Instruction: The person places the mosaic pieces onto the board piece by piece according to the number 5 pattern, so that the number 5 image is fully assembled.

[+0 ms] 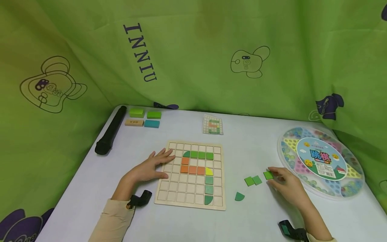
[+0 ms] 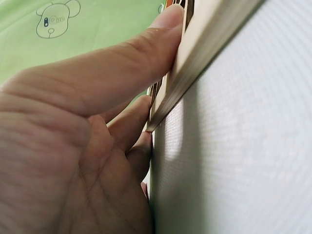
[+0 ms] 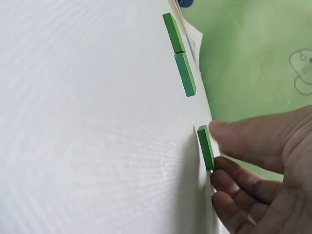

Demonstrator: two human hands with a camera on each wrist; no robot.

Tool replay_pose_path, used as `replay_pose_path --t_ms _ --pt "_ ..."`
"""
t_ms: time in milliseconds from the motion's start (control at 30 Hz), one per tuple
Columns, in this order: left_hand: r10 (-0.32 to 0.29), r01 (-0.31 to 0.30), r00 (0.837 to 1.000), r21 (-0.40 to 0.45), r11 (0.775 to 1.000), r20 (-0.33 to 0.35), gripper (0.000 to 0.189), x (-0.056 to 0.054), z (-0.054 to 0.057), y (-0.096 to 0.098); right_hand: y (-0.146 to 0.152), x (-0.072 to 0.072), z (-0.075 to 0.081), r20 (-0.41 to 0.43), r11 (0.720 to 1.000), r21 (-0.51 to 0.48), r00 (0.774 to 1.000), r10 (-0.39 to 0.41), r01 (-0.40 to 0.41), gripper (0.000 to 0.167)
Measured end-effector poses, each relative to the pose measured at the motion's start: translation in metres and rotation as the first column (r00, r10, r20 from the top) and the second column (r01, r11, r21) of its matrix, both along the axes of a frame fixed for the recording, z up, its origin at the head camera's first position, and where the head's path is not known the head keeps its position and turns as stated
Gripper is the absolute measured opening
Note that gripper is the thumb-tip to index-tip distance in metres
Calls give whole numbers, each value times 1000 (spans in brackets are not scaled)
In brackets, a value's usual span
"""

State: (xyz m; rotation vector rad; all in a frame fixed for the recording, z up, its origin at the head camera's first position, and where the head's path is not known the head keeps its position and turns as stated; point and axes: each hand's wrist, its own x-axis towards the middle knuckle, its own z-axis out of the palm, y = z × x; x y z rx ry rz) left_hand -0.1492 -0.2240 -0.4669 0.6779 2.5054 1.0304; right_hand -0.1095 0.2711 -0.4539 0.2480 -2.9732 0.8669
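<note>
A wooden grid board (image 1: 189,206) lies on the white table, bearing green, orange and yellow tiles along a bent path. My left hand (image 1: 151,168) rests over the board's left edge, fingers spread; in the left wrist view its thumb (image 2: 168,24) lies on the rim. To the right of the board, my right hand (image 1: 287,183) pinches a green square tile (image 3: 205,148) between thumb and fingertips, close to the tabletop. Beside it lie a light green square tile (image 1: 249,181) and a darker green one (image 1: 257,180), touching. Nearer the board is a dark green quarter-round tile (image 1: 239,196).
A small pattern card (image 1: 213,124) lies behind the board. At the back left are a black microphone (image 1: 111,131) and several coloured blocks (image 1: 154,115). A round marble game box (image 1: 320,161) stands at the right. A green cloth (image 1: 193,60) hangs behind the table.
</note>
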Motion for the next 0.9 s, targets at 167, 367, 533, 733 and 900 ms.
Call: replay_pose_path --t_ms 167,367,533,733,900 --pt "3 -3 1000 1 1000 -6 75 0 1 0 3 -4 -5 -55 1000 16 998 26 -25 37" --pt "-4 4 1000 -4 1000 -18 75 0 -1 -1 2 -7 -7 -85 999 39 996 36 -32 28" --pt "-8 8 1000 6 1000 -19 75 0 -1 -1 -1 -6 -4 -57 999 40 998 19 -17 26" --pt "-1 1 1000 1 1000 0 75 0 -2 -1 -21 0 4 -115 999 -5 992 52 -53 26" --pt "-3 3 1000 1 1000 -7 75 0 -2 -1 -51 11 6 -179 988 -26 973 148 -155 28"
